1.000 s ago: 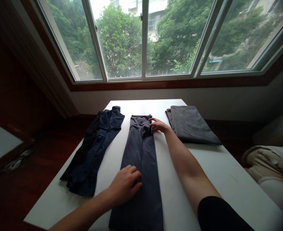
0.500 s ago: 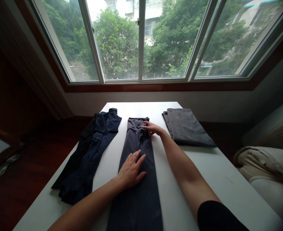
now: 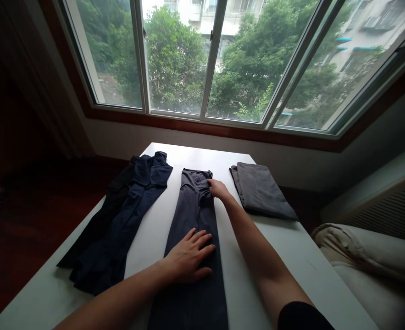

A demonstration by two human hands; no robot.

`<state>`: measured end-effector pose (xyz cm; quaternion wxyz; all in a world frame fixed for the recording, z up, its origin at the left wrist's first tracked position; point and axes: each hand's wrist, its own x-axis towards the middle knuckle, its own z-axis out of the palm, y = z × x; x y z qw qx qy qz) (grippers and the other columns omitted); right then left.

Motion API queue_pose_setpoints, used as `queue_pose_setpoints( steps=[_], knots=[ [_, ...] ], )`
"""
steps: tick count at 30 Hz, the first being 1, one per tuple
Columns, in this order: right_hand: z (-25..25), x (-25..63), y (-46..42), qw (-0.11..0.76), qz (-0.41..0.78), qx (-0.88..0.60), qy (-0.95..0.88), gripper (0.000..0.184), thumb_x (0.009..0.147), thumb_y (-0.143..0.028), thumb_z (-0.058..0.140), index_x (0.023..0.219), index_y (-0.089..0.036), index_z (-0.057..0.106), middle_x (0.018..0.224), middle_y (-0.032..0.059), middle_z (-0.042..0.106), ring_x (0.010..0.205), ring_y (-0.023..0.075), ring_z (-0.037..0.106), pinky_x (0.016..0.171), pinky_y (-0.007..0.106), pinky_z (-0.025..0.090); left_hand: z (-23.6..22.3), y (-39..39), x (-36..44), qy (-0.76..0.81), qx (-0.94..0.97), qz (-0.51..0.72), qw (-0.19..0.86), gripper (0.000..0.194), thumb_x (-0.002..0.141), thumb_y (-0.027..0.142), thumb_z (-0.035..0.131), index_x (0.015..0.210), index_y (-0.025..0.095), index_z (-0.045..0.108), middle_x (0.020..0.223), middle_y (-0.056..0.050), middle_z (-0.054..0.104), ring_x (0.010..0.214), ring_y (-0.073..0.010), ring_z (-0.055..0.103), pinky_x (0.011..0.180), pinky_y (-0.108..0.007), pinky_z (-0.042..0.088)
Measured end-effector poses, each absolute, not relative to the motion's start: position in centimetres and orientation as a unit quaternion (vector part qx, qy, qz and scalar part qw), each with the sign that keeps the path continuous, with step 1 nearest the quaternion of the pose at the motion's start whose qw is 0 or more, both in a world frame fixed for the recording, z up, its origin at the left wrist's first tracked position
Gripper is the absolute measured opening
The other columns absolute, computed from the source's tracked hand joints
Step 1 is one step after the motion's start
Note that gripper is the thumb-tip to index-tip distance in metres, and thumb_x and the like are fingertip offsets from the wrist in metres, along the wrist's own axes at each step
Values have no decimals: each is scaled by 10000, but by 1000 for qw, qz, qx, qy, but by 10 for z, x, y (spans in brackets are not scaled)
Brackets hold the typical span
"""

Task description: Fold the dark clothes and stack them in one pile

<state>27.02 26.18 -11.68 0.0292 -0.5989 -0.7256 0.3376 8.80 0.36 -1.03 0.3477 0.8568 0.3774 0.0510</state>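
Observation:
Dark blue-grey trousers (image 3: 195, 206) lie lengthwise down the middle of the white table (image 3: 257, 256), waistband at the far end and legs running toward me. My left hand (image 3: 190, 256) rests flat on the legs with its fingers spread. At the right edge of the trousers, just below the waistband, my right hand (image 3: 219, 189) has its fingers bent in and pinches the cloth. Part of its thumb and fingertips is hidden.
Navy and black garments (image 3: 130, 215) lie along the table's left side. A folded dark grey cloth item (image 3: 262, 190) sits at the back right. Beyond the table's right edge is a beige padded bundle (image 3: 357, 247). A window (image 3: 202, 114) spans the wall ahead.
My right hand has closed its fingers on the trousers' edge, where they were stretched out before. My left hand stays flat on the legs. The camera view has tilted slightly.

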Motion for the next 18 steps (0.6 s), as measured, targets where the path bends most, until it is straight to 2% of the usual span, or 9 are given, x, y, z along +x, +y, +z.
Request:
queue_pose_setpoints(
  steps=[2,5,8,11,14,18],
  knots=[
    [-110,262,259,9,278,-593,-756,354,862,-87,612,1187,-191,706,1197,148,701,1155,308,649,992,358,498,-11,4,90,377,857,54,348,676,968,583,561,1542,246,446,1649,-117,368,1543,-336,282,1273,-563,188],
    [-101,240,258,-28,260,-585,-767,329,927,-171,594,1246,-187,672,1285,166,661,1220,319,616,1020,361,468,-10,4,91,377,856,55,350,674,972,590,550,1542,245,444,1650,-117,367,1539,-337,290,1271,-563,194],
    [-95,213,258,-45,300,-569,-764,506,957,-341,628,1438,-202,555,1318,153,652,1228,320,611,1008,356,470,-8,4,91,373,855,56,355,680,976,591,544,1546,237,439,1652,-127,360,1539,-344,287,1270,-576,185],
    [-97,192,256,-28,345,-568,-747,616,1012,-470,538,1559,-212,424,1274,137,681,1186,305,636,976,339,480,-2,0,94,365,854,58,365,691,988,609,509,1559,228,424,1666,-135,330,1546,-352,268,1271,-597,153],
    [-107,181,245,-5,299,-591,-749,507,1051,-450,443,1510,-239,481,1371,132,626,1218,301,620,987,342,470,6,-5,98,355,853,57,379,727,1001,645,447,1578,207,395,1678,-155,293,1560,-363,230,1271,-620,105],
    [-118,177,232,-48,243,-567,-786,405,1049,-401,444,1406,-249,561,1421,152,562,1168,304,643,935,362,483,13,-13,105,353,844,57,399,766,1016,671,373,1608,186,344,1694,-175,232,1581,-363,158,1272,-624,60]
  ],
)
